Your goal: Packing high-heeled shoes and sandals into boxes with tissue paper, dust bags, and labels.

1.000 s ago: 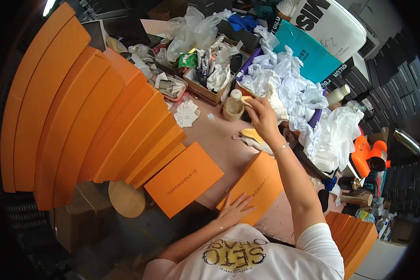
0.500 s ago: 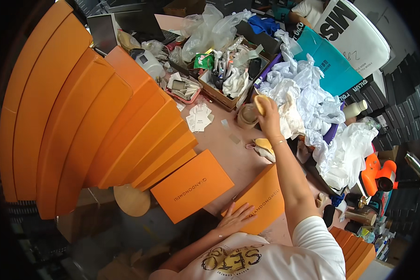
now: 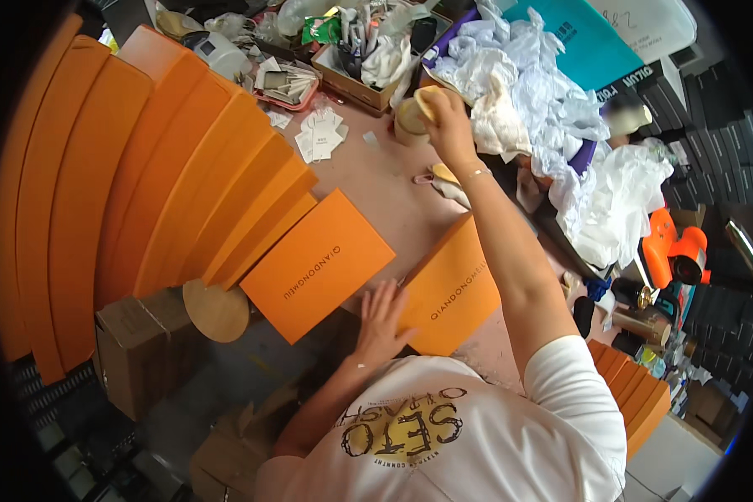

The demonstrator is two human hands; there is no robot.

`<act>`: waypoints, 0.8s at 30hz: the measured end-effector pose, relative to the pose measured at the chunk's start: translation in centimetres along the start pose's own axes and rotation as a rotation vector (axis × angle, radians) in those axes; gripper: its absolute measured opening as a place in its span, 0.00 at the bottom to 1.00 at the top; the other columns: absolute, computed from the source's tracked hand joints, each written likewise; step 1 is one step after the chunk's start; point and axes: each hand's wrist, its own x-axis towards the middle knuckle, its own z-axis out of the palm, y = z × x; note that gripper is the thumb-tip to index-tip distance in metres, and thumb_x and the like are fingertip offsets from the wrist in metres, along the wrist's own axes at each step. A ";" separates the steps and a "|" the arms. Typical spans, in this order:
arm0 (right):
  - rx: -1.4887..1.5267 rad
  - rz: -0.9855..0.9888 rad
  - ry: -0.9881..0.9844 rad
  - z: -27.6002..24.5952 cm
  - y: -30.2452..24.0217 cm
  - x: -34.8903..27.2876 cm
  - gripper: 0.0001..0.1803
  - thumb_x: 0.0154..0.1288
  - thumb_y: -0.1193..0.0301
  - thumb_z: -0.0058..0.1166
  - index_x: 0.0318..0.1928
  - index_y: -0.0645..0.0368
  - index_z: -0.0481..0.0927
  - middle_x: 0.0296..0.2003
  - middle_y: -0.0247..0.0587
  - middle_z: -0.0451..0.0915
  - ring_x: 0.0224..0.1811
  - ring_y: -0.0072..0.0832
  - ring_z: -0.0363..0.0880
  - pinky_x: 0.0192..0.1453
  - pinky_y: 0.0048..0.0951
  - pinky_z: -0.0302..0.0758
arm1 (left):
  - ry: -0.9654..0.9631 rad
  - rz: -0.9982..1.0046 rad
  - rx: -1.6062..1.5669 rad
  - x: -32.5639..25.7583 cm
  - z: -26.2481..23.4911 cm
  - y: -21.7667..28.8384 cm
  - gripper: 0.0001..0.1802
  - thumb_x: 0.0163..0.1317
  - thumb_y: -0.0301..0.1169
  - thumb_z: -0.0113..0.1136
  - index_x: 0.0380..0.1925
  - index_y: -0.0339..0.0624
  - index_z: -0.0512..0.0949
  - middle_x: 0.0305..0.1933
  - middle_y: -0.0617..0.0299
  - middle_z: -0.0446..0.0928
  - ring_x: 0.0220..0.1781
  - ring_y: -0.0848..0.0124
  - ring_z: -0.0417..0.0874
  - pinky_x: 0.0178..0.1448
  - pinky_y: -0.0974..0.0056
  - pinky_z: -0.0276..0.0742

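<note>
My right hand (image 3: pixel 452 132) grips a pale yellow sponge (image 3: pixel 427 102) at the rim of a small jar (image 3: pixel 409 125), whose contents I cannot make out. Nearer on the table lies a second yellow-and-white sponge (image 3: pixel 451 187) with a pinkish loop. My left hand (image 3: pixel 380 328) has its fingers stretched out and holds nothing. Those fingers rest by the left edge of a closed orange box (image 3: pixel 456 293), partly hidden behind my right forearm. Another flat orange box (image 3: pixel 318 266) sits to the left of that hand.
Tall stacks of orange boxes (image 3: pixel 176 176) rise at the left. White tissue paper (image 3: pixel 510 58) fills a purple bin at the back right. Paper tags (image 3: pixel 320 134), a pink tray (image 3: pixel 289 88) and a carton of tools (image 3: pixel 376 96) stand behind. An orange heat gun (image 3: pixel 673 243) is at right.
The view has shifted, so the table sits higher and further left in it. My left hand has slid from the box top to its left edge. The sponge stays at the jar.
</note>
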 end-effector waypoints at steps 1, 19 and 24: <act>-0.044 0.003 0.011 0.5 -0.6 0.3 0.21 0.55 0.72 0.61 0.52 0.48 0.76 0.53 0.50 0.72 0.52 0.48 0.73 0.53 0.41 0.73 | 0.080 -0.070 -0.073 -0.6 -0.2 -0.5 0.44 0.54 0.41 0.68 0.66 0.35 0.59 0.72 0.43 0.54 0.74 0.47 0.53 0.73 0.49 0.51; -0.119 0.010 -0.499 -11.1 -14.1 -33.3 0.17 0.49 0.75 0.56 0.44 0.57 0.79 0.39 0.41 0.76 0.36 0.38 0.78 0.42 0.34 0.76 | 0.119 -0.170 -0.462 -5.4 7.5 0.8 0.34 0.61 0.29 0.62 0.65 0.32 0.59 0.61 0.44 0.67 0.53 0.57 0.78 0.44 0.65 0.81; -0.217 0.175 -0.396 -9.6 -14.4 -31.3 0.17 0.49 0.75 0.57 0.43 0.56 0.79 0.39 0.41 0.77 0.38 0.39 0.79 0.42 0.38 0.76 | 0.133 -0.159 -0.458 -6.0 7.5 0.9 0.35 0.62 0.32 0.60 0.66 0.33 0.58 0.60 0.42 0.67 0.56 0.52 0.74 0.45 0.63 0.81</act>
